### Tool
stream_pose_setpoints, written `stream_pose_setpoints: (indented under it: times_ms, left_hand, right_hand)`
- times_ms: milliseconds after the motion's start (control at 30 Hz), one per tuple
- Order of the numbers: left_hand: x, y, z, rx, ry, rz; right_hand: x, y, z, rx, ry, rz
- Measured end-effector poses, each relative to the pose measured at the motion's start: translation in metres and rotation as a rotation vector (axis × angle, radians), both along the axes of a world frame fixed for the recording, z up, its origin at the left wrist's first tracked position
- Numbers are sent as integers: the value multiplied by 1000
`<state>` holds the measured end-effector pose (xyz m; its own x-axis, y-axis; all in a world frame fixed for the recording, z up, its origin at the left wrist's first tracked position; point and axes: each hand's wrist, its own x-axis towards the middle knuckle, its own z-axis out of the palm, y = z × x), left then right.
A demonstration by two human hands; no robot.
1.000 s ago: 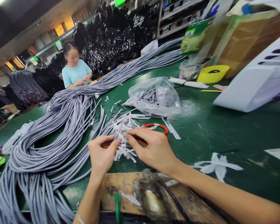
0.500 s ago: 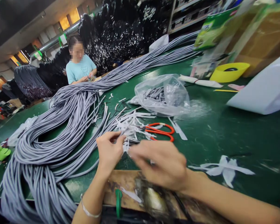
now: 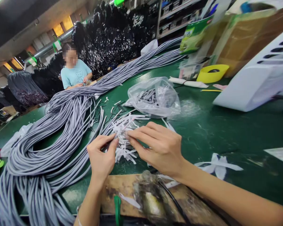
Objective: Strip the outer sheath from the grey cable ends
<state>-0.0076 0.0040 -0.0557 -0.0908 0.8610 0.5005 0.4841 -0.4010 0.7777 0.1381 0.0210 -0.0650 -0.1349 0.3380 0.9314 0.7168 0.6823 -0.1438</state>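
My left hand (image 3: 101, 155) is closed in a pinch, thumb and forefinger tips together at the near side of a heap of white strips (image 3: 129, 121). My right hand (image 3: 159, 147) comes in from the right, its fingers also pinched, close to the left fingertips. What either pinch holds is too small to tell against the white strips behind. A bundle of grey cables (image 3: 77, 125) lies in loops to the left, some ends running into the strips. Another tuft of white strips (image 3: 124, 153) lies just below the fingertips.
Behind the hands sits a clear plastic bag (image 3: 165, 97) of short grey pieces. A stained wooden board (image 3: 118, 185) with a green clip (image 3: 117, 210) is at the front edge. A white plastic holder (image 3: 247, 88) stands right. A person (image 3: 75, 72) sits across the table.
My right hand was blurred and lower; its fingers have risen toward the heap. The orange-handled scissors, visible before, are now hidden around my right hand. The camera view has turned slightly right.
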Motion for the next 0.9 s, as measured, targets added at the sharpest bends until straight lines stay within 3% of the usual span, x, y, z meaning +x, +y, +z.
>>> stream_pose_setpoints:
  times_ms: [233, 333, 400, 567, 633, 733, 900]
  left_hand:
    - [2, -3, -1, 84, 93, 26]
    - [3, -4, -2, 141, 119, 40]
    - [4, -3, -3, 145, 103, 34]
    - [3, 1, -2, 3, -63, -44]
    - [2, 1, -1, -54, -103, -81]
    - [3, 1, -1, -60, -51, -58]
    - [5, 8, -11, -57, 154, 124]
  right_hand:
    - [2, 1, -1, 26, -58, -4]
    - [3, 1, -2, -47, -20, 56]
    - [2, 3, -2, -216, 86, 176]
    - [-2, 12, -2, -980, 512, 728]
    - [-5, 15, -2, -1137, 643, 871]
    - [-8, 12, 0, -1065, 684, 835]
    - [5, -9, 13, -559, 530, 682]
